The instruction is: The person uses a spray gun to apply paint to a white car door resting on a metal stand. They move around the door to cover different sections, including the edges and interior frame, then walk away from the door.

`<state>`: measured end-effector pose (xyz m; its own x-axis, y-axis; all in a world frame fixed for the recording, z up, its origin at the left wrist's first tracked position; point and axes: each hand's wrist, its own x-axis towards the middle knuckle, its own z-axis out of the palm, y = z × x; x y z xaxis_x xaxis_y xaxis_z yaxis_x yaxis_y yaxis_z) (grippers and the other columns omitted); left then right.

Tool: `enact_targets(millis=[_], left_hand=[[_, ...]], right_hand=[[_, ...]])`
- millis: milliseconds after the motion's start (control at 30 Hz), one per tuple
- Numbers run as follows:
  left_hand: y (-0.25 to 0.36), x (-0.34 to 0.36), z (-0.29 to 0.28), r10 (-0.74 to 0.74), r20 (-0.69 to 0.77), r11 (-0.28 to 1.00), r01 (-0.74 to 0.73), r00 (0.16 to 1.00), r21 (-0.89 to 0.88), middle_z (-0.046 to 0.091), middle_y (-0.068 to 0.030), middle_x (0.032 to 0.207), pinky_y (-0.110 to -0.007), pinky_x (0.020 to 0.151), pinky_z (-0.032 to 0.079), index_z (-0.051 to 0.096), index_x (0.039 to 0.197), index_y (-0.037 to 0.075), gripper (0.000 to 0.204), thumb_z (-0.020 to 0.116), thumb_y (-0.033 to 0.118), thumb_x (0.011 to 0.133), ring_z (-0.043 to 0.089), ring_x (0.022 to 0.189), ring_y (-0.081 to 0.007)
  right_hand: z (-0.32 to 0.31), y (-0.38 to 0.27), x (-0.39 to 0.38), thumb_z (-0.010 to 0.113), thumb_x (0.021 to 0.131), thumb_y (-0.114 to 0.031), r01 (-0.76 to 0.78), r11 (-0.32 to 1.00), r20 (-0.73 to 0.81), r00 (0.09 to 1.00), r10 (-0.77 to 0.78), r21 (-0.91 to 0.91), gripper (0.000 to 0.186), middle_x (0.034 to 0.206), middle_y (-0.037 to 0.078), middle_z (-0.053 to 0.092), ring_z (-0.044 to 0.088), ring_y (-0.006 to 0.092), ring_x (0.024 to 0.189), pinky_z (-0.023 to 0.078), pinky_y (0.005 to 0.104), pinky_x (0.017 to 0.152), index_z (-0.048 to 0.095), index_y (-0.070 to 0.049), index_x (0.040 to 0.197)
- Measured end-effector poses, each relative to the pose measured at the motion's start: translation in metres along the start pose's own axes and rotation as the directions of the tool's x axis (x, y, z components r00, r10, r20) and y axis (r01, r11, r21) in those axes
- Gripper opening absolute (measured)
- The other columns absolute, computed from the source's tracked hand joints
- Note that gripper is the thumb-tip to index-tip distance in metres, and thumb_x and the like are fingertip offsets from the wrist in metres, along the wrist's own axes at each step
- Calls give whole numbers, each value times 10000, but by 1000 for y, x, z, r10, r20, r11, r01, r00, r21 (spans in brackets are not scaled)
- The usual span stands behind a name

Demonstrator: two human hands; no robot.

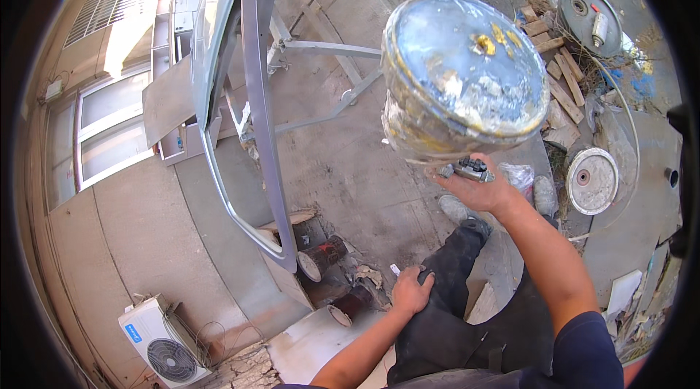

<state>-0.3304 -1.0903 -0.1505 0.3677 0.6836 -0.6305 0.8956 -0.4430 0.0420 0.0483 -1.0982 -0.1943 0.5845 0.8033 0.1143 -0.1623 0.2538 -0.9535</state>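
Observation:
My right hand (487, 188) is closed around a spray gun (472, 169) whose metal body shows just above my fingers. On top of the gun sits a large round paint cup (467, 68), crusted with blue, white and yellow paint; it hides part of the gun. My left hand (413, 291) rests on my dark-trousered thigh, holding nothing, its fingertips partly out of sight. Left of the cup stands a grey vehicle door (266, 112) with an open window frame, apart from both hands. A metal stand (332, 48) reaches behind it.
Wood scraps (565, 90), a grey round lid (589, 17) with a spray can (600, 28) on it, and a whitish round lid (592, 181) lie at right. Rusty cylinders (324, 258) sit below the door. An air-conditioner unit (164, 345) stands by the left wall.

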Motion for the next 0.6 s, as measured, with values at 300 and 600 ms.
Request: enact_targets(millis=[300, 600], left_hand=[[-1, 1, 0, 15, 0, 1000, -15, 1000, -18, 762, -207, 1259, -483, 1105, 532, 772, 1220, 24, 400, 760, 351, 990, 695, 1236, -408], [-13, 4, 1, 16, 14, 1000, -16, 1000, 8, 761, -201, 1290, -470, 1127, 526, 773, 1233, 35, 402, 762, 357, 991, 690, 1264, -395]], right_hand=[[47, 45, -44, 881, 870, -66, -20, 969, 186, 982, -27, 247, 418, 1046, 135, 825, 757, 174, 864, 600, 360, 837, 774, -62, 1274], [-9, 40, 93, 830, 1025, -357, -293, 860, -19, 944, 330, 418, 292, 806, -45, 664, 567, 35, 701, 459, 267, 607, 753, -76, 1037]])
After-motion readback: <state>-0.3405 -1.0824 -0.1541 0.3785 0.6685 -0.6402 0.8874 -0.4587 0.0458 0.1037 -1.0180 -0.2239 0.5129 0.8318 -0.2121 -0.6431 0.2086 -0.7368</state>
